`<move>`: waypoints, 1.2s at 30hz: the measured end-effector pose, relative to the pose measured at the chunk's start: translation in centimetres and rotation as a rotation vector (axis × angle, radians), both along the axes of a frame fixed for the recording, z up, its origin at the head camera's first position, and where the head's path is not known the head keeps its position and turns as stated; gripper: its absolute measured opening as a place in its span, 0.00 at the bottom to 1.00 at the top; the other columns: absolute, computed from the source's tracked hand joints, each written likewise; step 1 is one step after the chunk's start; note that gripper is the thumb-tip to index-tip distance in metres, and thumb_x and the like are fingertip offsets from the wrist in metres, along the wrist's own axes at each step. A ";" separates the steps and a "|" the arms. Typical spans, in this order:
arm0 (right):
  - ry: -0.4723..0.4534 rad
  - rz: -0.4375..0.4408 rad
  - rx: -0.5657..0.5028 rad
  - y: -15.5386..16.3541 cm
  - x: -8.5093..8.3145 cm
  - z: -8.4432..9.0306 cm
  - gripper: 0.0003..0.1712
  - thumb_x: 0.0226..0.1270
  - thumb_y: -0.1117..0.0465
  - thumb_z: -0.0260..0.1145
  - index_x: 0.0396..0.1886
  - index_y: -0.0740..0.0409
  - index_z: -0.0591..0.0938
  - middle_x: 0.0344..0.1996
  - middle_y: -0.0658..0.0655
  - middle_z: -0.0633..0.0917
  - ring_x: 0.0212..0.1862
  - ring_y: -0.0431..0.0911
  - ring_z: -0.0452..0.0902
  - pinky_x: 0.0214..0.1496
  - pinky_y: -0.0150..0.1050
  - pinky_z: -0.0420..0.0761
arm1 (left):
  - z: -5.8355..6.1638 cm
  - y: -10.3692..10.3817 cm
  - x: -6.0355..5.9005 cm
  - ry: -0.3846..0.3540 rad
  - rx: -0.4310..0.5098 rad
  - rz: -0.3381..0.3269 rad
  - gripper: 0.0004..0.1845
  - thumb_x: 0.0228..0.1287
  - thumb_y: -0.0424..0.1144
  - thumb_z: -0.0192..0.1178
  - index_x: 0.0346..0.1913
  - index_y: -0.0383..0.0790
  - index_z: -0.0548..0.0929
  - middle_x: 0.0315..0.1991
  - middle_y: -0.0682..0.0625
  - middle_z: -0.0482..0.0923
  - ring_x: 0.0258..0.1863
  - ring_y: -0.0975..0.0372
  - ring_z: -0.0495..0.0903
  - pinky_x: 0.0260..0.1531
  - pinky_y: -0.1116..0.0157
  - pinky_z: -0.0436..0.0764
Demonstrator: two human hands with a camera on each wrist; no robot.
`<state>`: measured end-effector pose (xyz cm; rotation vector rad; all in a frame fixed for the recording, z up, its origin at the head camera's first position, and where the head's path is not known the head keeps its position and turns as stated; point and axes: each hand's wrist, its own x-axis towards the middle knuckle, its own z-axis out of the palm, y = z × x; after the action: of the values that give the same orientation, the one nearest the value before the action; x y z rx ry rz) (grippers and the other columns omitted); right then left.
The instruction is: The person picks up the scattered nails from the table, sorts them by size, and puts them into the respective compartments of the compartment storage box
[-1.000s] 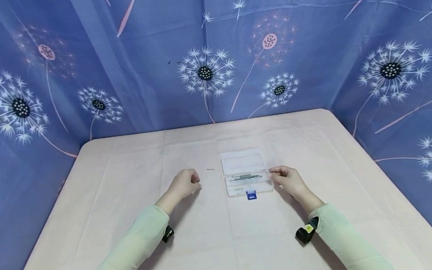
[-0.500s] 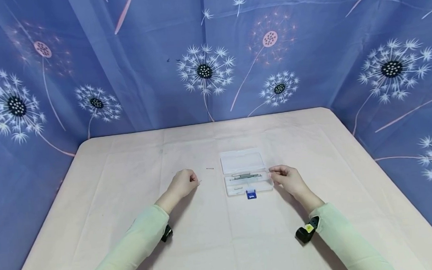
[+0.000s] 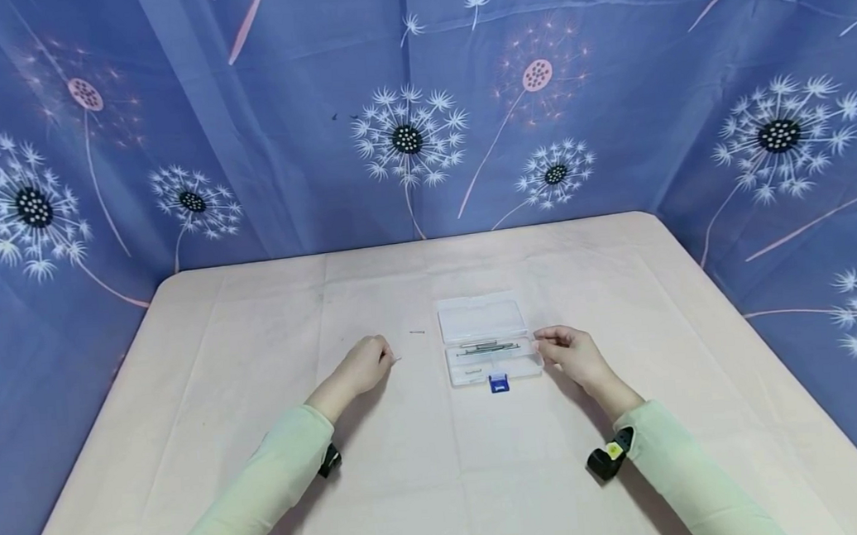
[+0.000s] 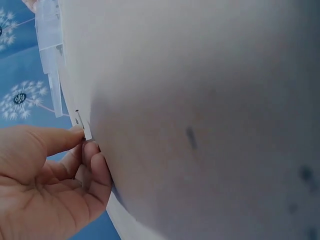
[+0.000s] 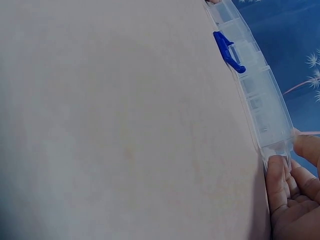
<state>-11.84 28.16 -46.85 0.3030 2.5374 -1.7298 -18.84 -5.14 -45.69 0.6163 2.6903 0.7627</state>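
Head view: left hand (image 3: 363, 367) pinches a small pin (image 3: 396, 359) on the table (image 3: 443, 482), left of the open clear box (image 3: 489, 342); right hand (image 3: 572, 354) grips the box's right end. Left wrist view: thumb and forefinger hold the pin (image 4: 85, 131) at its tip. Right wrist view: fingers (image 5: 278, 172) clasp the box (image 5: 260, 100) beside its blue latch (image 5: 228, 52).

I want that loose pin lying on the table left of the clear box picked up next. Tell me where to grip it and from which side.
Pinch the loose pin at mid-shaft, coming straight down from above with thumb and forefinger. It lies flat and very thin on the table, so probably only a fingertip pinch across its length will catch it. The left hand is nearest.
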 end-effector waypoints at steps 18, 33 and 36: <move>0.004 0.011 -0.005 0.3 -0.1 -0.2 0.20 0.66 0.66 0.60 0.53 0.77 0.74 0.33 0.52 0.82 0.29 0.31 0.74 0.33 0.24 0.77 | 0.9 0.9 -0.2 0.055 0.415 0.100 0.02 0.61 0.29 0.60 0.34 0.32 0.78 0.29 0.44 0.80 0.22 0.66 0.74 0.22 0.74 0.74; 0.005 0.004 0.006 0.2 0.1 0.0 0.21 0.66 0.66 0.60 0.53 0.77 0.74 0.36 0.58 0.83 0.28 0.32 0.73 0.31 0.24 0.75 | 1.6 3.9 0.9 -0.134 0.623 0.081 0.07 0.54 0.24 0.57 0.37 0.27 0.76 0.33 0.36 0.84 0.31 0.59 0.84 0.31 0.71 0.80; 0.009 0.001 0.009 0.2 0.1 0.1 0.20 0.66 0.66 0.60 0.53 0.77 0.74 0.35 0.57 0.83 0.28 0.32 0.73 0.31 0.24 0.75 | 1.7 4.5 1.1 -0.133 0.619 0.063 0.08 0.52 0.24 0.58 0.37 0.28 0.77 0.32 0.36 0.85 0.30 0.60 0.83 0.32 0.72 0.80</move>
<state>-11.73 28.37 -46.77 0.2950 2.5512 -1.7240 -17.76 -0.59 -43.96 0.5801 2.3407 1.6139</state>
